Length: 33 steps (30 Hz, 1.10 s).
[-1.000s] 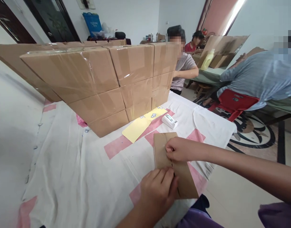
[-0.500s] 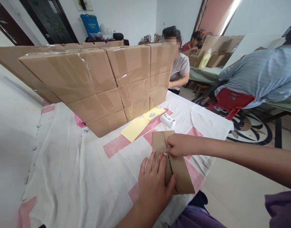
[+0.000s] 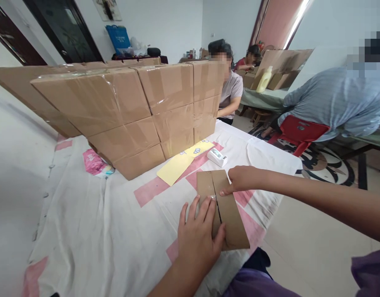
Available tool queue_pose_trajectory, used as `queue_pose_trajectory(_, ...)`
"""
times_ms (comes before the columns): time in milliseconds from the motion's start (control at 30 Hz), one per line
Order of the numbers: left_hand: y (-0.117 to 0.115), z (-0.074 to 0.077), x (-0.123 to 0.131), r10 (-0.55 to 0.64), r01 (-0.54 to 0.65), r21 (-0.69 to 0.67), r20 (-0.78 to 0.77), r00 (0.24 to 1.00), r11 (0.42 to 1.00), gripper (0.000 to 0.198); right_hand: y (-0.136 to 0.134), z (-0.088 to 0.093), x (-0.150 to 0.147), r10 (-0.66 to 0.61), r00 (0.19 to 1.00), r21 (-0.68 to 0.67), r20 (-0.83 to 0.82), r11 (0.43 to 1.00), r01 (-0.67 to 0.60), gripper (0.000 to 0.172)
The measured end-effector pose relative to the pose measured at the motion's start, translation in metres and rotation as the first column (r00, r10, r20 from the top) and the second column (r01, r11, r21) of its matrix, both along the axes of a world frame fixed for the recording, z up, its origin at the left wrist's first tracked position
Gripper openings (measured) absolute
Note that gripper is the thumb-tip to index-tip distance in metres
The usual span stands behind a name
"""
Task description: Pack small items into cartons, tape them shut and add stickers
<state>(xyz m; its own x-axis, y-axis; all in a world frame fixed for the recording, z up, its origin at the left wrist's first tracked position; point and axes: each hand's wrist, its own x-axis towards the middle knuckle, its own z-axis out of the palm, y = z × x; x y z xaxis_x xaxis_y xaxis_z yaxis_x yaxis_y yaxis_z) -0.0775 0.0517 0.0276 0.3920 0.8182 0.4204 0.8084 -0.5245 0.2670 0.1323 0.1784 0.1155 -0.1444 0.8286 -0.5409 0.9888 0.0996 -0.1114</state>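
Note:
A small flat cardboard box (image 3: 230, 210) lies near the table's front right edge, its two top flaps meeting in a dark seam. My left hand (image 3: 198, 237) rests flat on its left flap, fingers spread out. My right hand (image 3: 241, 179) reaches in from the right, fingers curled, the thumb pressing the right flap near the seam. Nothing shows inside either hand.
A wall of taped cardboard boxes (image 3: 128, 107) stands at the back of the table. A yellow sheet (image 3: 177, 163) and a white tape dispenser (image 3: 217, 157) lie in front of it, a pink packet (image 3: 95, 161) to the left. Other people sit at a green table (image 3: 270, 99) on the right, with a red chair (image 3: 297, 132).
My left hand has gone from a closed grip at the seam to lying flat on the left flap. My right hand has slid to the right, off the seam.

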Motion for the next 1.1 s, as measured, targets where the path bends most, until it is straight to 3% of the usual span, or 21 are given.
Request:
queue_pose_trajectory(67,0.001,0.000,0.000,-0.004,0.004,0.004,-0.003,1.000,1.000,0.051,-0.002,-0.004,0.007,-0.016,0.999,-0.050,-0.052,0.999,0.013,0.062)
queue_pose_trajectory(200,0.007,0.003,-0.001,-0.009,0.009,-0.064,0.004,1.000,0.998,0.056,-0.009,-0.019,0.016,-0.113,0.931,-0.207,-0.346,0.977,0.041,0.061)
queue_pose_trajectory(400,0.015,0.008,0.005,0.006,-0.005,-0.115,0.012,1.000,0.993,0.062,-0.024,-0.038,0.022,-0.220,0.832,-0.236,-0.509,0.965,0.111,0.057)
queue_pose_trajectory(600,0.014,0.003,0.007,0.026,-0.022,0.070,-0.046,0.999,0.997,0.057,-0.037,-0.051,0.024,-0.302,0.697,-0.253,-0.650,0.951,0.177,0.055)
queue_pose_trajectory(800,0.020,-0.003,0.000,0.016,0.042,0.278,-0.201,0.979,0.960,0.051,-0.039,-0.057,0.029,-0.286,0.634,-0.234,-0.718,0.958,0.167,0.054)
queue_pose_trajectory(1000,0.030,-0.012,-0.002,0.036,0.067,0.389,-0.252,0.967,0.919,0.044,-0.042,-0.070,0.032,-0.334,0.560,-0.314,-0.758,0.940,0.136,0.050)
queue_pose_trajectory(1100,0.033,-0.015,-0.004,0.047,0.092,0.434,-0.299,0.953,0.896,0.050,-0.044,-0.075,0.032,-0.330,0.505,-0.305,-0.797,0.943,0.135,0.055)
